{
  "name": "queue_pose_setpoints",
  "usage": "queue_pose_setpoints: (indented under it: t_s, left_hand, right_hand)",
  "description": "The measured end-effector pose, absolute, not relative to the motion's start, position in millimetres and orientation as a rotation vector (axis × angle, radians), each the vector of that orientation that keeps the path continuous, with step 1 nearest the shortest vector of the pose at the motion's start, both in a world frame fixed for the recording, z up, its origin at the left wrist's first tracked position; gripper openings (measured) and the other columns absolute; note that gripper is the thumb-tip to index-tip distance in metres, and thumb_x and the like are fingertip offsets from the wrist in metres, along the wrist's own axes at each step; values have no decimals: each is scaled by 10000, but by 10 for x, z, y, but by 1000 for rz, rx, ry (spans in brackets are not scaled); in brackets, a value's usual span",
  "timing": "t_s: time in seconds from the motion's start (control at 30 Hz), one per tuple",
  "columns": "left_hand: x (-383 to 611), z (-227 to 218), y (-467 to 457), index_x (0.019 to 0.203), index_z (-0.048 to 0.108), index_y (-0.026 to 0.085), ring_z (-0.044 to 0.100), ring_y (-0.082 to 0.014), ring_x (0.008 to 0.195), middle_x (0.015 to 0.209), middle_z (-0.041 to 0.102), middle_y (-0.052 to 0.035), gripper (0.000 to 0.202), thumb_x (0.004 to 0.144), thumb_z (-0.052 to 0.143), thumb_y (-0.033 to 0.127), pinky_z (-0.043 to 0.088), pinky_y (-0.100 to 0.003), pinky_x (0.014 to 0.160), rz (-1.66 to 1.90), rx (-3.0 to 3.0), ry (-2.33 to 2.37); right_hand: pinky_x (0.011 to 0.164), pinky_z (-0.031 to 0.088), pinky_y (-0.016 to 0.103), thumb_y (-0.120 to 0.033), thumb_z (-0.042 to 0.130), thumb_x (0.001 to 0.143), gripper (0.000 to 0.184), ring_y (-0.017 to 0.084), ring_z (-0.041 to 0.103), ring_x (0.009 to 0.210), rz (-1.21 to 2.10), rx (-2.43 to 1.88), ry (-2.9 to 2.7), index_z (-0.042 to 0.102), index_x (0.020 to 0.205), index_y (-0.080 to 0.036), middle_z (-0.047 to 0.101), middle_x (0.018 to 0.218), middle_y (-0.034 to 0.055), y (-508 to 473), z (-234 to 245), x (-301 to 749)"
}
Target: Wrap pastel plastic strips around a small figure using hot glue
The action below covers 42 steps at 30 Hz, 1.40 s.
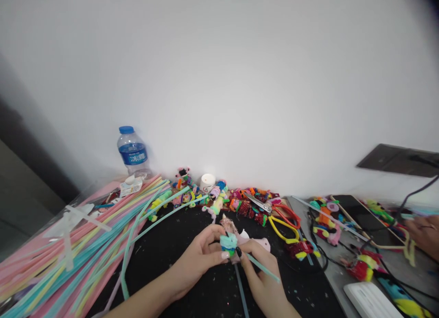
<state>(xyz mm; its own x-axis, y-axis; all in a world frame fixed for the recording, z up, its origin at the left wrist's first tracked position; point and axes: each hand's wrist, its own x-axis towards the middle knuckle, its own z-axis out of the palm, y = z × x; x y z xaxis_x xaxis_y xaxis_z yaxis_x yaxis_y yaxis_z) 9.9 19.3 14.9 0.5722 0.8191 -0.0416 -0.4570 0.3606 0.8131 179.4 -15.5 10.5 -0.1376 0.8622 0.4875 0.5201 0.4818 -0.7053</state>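
Observation:
My left hand (202, 254) pinches a small bundle of wound pipe cleaners (227, 241), mint on top with blue and green below. Fingers of my right hand (259, 267) close at its right side, on a mint pipe cleaner (263, 267) whose free end sticks out to the lower right. Just behind the bundle lies a pale pink object (262, 243), partly hidden by my hands; its kind is unclear. A thin grey-blue strip (241, 293) runs from beneath the bundle toward me.
Loose pastel pipe cleaners (103, 245) spread across the left. Scissors (259, 203) with red and yellow handles lie behind right, among several pipe-cleaner figures (216, 204). A water bottle (133, 153) and white cup (207, 183) stand by the wall. Right are a phone (366, 219), cables and another person's hand (423, 233).

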Motion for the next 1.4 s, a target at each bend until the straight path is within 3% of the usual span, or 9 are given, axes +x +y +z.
queue_pose_setpoints:
  t_s: [0.23,0.67,1.07,1.4]
  left_hand:
    - [83,160,166,972,505,222,599,-148,909,964,622,-16,263,763,650,156,414,-322,877,790,831,508]
    - [77,82,188,1070,514,209,633,-138,828,917,636,-29,305,785,617,172,468,-291,790,750,863,616]
    - [63,72,193,985,581,184,636,-147,867,1002,648,-53,274,732,671,129,468,-273,808,778,751,583]
    - [83,60,215,924,601,190,631,-145,818,923,665,-31,213,725,677,194,479,-270,760,817,862,693]
  right_hand:
    - [597,407,241,-163,461,873,142,151,548,634,437,-1169,-1791,565,777,-180,583,699,22,-149,51,1803]
    - [590,411,234,-167,464,870,145,146,551,621,463,-1185,-1780,570,771,-177,586,691,20,-148,46,1798]
    - [612,415,223,-171,462,864,145,146,580,653,448,-1255,-1802,588,795,-188,616,716,14,-140,45,1836]
    - [603,409,227,-168,463,863,148,149,566,641,465,-1235,-1835,590,790,-189,611,708,16,-119,59,1815]
